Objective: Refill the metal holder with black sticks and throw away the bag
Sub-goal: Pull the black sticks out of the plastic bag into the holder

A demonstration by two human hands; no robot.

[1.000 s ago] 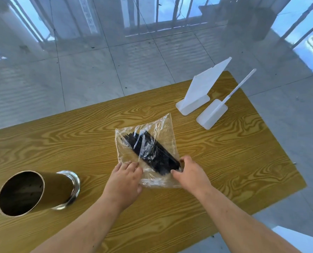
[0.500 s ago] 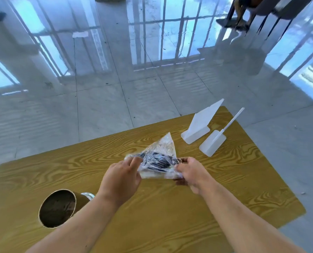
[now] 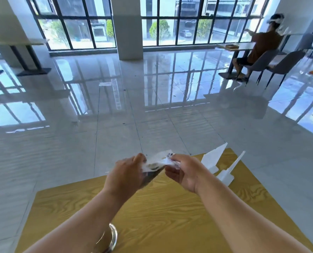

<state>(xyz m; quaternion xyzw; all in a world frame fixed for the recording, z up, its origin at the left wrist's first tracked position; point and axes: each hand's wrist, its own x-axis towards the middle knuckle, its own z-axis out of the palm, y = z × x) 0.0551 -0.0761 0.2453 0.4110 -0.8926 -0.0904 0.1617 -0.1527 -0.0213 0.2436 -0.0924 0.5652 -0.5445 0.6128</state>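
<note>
Both hands were up off the surface (image 3: 170, 216) with the clear bag (image 3: 158, 160) stretched between them: the left hand (image 3: 126, 172) gripped its left side with curled fingers, and the right hand (image 3: 185, 172) pinched the top edge on the right, the 2 close together with only crumpled plastic between. That 2-sided grip looked meant for pulling the mouth apart, so opening the bag seemed the step in hand. The black sticks (image 3: 153, 175) hung in the bag's low corner by the left hand, their weight keeping them away from the mouth. The metal holder (image 3: 110, 240) sat at the near edge, mostly hidden under the left forearm, within easy reach for filling. 2 white plastic stands (image 3: 214, 157) stood far right, apart from the work
</note>
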